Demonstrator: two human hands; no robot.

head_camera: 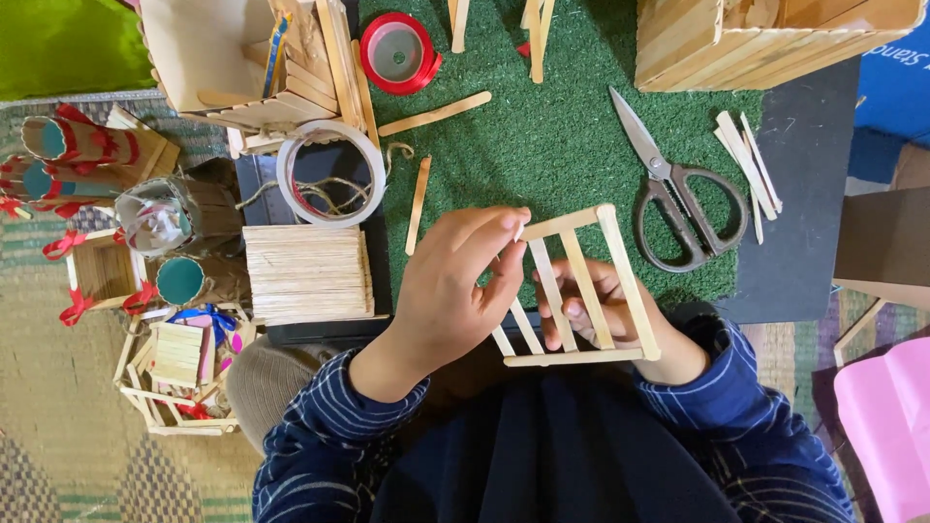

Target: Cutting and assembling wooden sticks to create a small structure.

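A small frame of wooden craft sticks (579,291) was held above the person's lap, at the near edge of the green mat (542,145). The left hand (450,291) pinched its top corner, while the right hand (601,315) gripped it from beneath. Scissors (673,199) lay just right; a stack of sticks (305,271) sat left.

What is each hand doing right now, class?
Left hand: fingers pinched on the top corner of the stick frame.
Right hand: under the stick frame, holding it up from behind.
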